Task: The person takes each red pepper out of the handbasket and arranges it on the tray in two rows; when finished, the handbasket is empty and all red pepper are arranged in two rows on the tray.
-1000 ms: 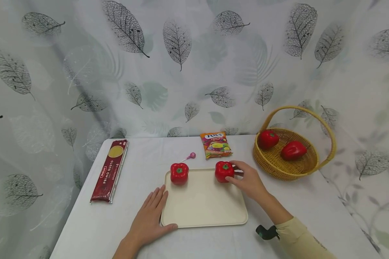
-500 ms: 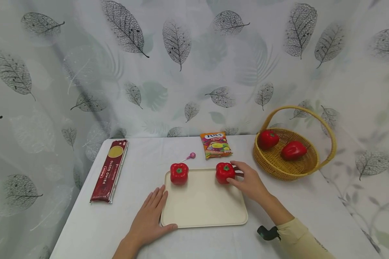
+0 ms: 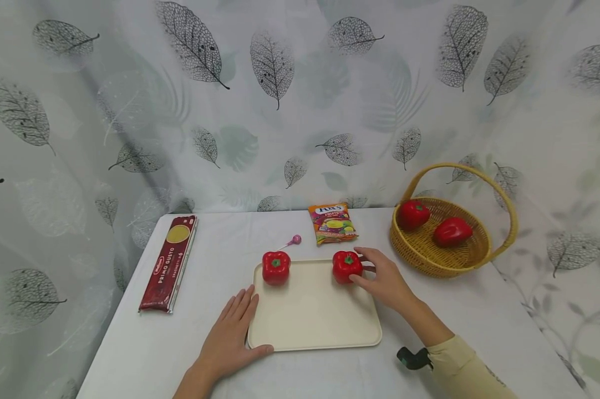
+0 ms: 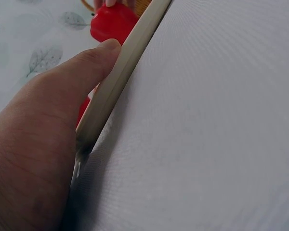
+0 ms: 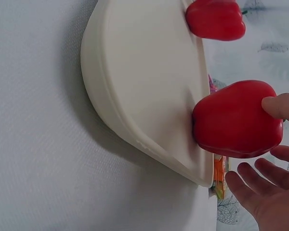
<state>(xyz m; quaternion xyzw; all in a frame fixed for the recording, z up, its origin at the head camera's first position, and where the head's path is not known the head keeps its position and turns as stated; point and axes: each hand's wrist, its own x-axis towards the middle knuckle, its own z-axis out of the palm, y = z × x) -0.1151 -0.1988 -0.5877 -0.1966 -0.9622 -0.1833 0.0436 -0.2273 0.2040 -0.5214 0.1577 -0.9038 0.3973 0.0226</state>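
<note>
The right hand [image 3: 384,279] has brought a red pepper [image 3: 347,267] slightly nearer over the last second; it now seems settled on the tray [image 3: 315,316], by its far right corner. Thumb and forefinger appear to pinch it loosely, other fingers apart. The left hand [image 3: 232,335] lies straight-fingered against the tray's left edge.

Cream tray [image 3: 315,318]; red, green-stemmed bell peppers [image 3: 276,269] [image 3: 346,268] at its ten and two o'clock. Around it, maroon-and-yellow spaghetti packet [image 3: 169,265] past nine, pink lollipop [image 3: 295,239] at eleven, orange-and-purple Fox's bag [image 3: 332,224] at twelve, golden basket [image 3: 413,257] at two. Black and green leaves [image 3: 352,36] pattern the grey-white curtain [image 3: 265,133].
</note>
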